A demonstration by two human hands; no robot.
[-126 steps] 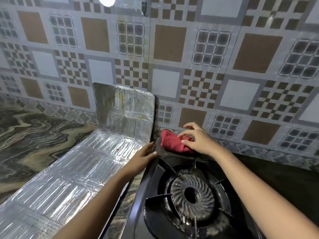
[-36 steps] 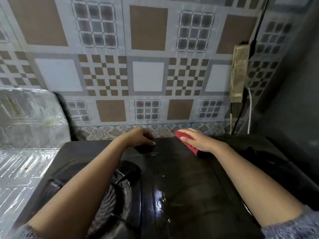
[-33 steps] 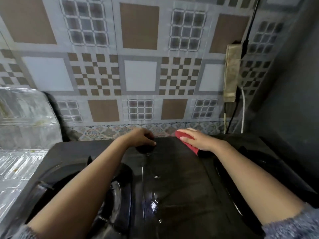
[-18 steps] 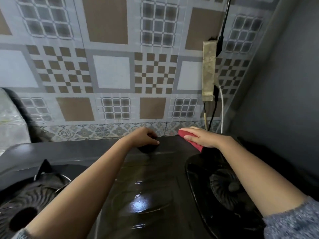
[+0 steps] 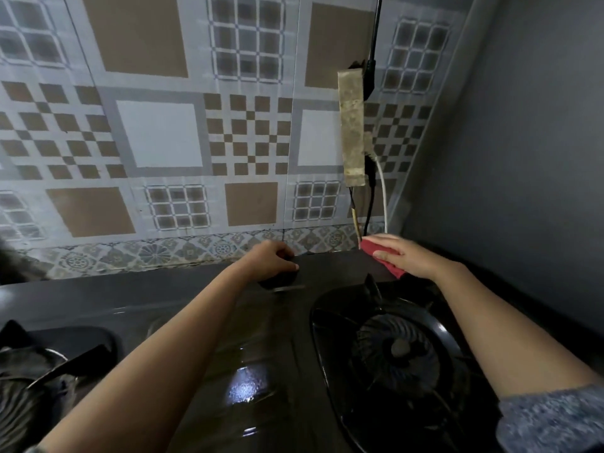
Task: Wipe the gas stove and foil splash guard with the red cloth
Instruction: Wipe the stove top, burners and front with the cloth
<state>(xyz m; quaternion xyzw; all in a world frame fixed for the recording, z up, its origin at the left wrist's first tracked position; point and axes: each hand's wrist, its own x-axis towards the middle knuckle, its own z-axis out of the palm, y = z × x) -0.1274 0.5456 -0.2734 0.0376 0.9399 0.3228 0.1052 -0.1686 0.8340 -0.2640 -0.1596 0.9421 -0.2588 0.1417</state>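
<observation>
The largest surface in view was the patterned grey-and-brown tiled wall point(image 5: 163, 132), against which a grimy beige power strip point(image 5: 352, 125) with dangling black and white cords was mounted near the corner. Below it, the glossy black two-burner gas stove point(image 5: 248, 371) filled the lower frame, its top carrying a bright reflection and what looked like damp streaks, from which it could be judged that the middle had been wiped. The round black right burner point(image 5: 397, 349) sat under its dark grate, and only part of the left burner point(image 5: 19, 387) was seen at the frame's edge. The foil splash guard was not visible, so its state could not be judged from this view, and that share of the task was left open. The left hand point(image 5: 271, 261) was rested on the stove's back edge, its fingers curled downward over a dark spot; whether anything was gripped there could not be told. The right hand point(image 5: 405, 256) was pressed flat at the far right rear corner, fingers laid together on the folded red cloth point(image 5: 380, 256), which was pinned against the stove top just beside the wall. The rear strip appeared nearly covered, while the burner surrounds and grates were judged still to need wiping.
</observation>
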